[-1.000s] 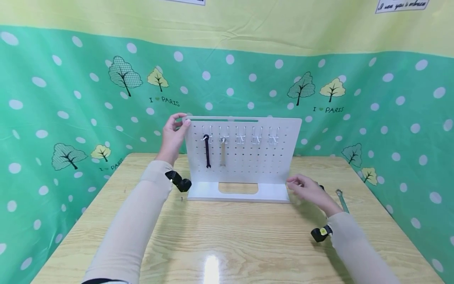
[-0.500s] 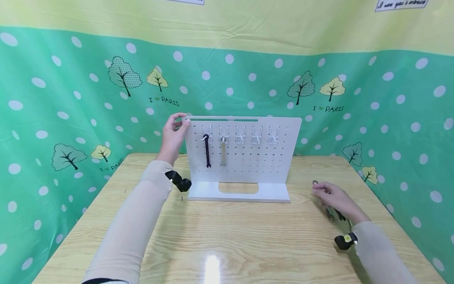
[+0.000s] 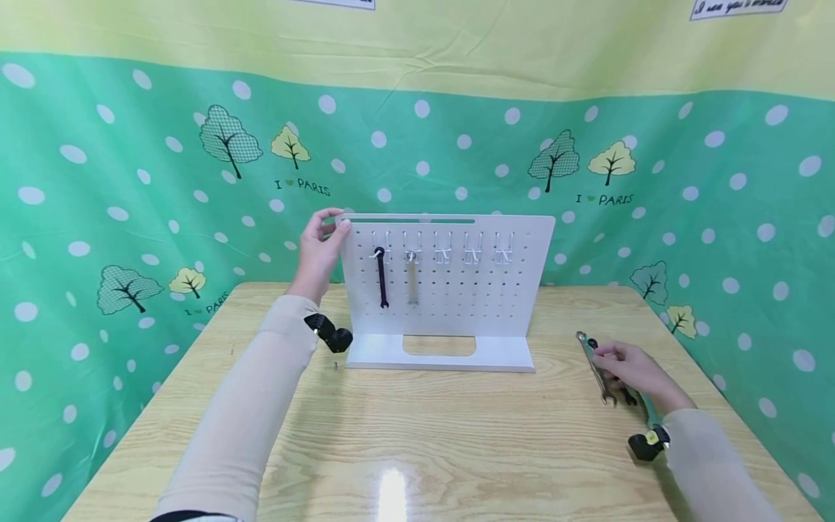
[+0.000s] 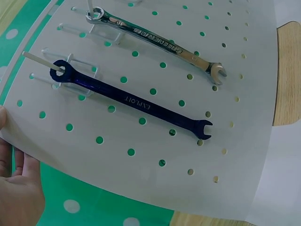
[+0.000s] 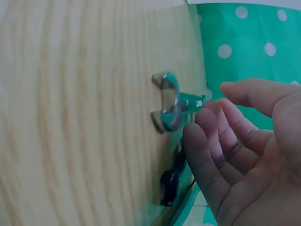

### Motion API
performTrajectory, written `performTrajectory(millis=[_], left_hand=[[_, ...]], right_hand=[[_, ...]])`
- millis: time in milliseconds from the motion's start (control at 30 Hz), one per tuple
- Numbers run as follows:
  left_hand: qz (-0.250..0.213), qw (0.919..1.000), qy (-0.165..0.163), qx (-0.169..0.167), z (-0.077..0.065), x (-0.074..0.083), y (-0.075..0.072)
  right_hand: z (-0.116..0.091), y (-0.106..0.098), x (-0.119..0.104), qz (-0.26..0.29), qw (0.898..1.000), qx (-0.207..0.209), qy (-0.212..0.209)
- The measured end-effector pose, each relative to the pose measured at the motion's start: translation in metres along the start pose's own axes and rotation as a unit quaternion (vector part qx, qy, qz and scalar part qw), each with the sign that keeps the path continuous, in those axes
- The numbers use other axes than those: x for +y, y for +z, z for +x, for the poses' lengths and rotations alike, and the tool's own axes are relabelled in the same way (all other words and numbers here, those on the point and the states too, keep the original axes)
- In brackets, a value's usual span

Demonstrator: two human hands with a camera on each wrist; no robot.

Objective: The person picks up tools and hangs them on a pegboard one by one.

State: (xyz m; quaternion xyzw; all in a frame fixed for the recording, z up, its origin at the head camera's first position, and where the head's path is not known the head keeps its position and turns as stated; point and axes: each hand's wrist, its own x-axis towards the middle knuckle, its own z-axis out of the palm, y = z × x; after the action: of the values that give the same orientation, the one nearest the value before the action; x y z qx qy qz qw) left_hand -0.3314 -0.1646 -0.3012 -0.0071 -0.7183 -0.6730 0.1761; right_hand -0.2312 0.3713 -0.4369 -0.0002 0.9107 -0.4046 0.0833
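My left hand grips the upper left corner of a white pegboard stand. A dark combination wrench hangs by its ring on the outermost hook, with a chrome combination wrench on the hook beside it. Over at the right, my right hand is at a loose chrome wrench, fingertips close against its shaft. In the right wrist view the fingers are loosely bent, the thumb apart from them, and the wrench's open end faces the camera. A black wrench lies beside it, partly hidden by the hand.
Several white wire hooks carry nothing on the right part of the board. A greenish-looking wrench lies under the right wrist. The wooden table extends in front, with a green dotted cloth behind.
My right hand has moved from beside the board's lower right corner to the wrenches, then slightly further right, uncovering the chrome wrench's shaft. My left hand stays on the board.
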Motion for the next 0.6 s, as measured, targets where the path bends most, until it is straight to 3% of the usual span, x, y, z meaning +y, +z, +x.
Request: performTrajectory(millis=[267,600], left_hand=[[-0.005,1.0,0.003,0.0,0.0,0.0,0.001],[-0.004,1.0,0.002,0.001,0.0,0.0,0.0]], right_hand=[[0.006,-0.001,0.011,0.003,1.0,-0.005,0.019],[0.012,0.001,0.006,-0.047,0.998,0.024,0.045]])
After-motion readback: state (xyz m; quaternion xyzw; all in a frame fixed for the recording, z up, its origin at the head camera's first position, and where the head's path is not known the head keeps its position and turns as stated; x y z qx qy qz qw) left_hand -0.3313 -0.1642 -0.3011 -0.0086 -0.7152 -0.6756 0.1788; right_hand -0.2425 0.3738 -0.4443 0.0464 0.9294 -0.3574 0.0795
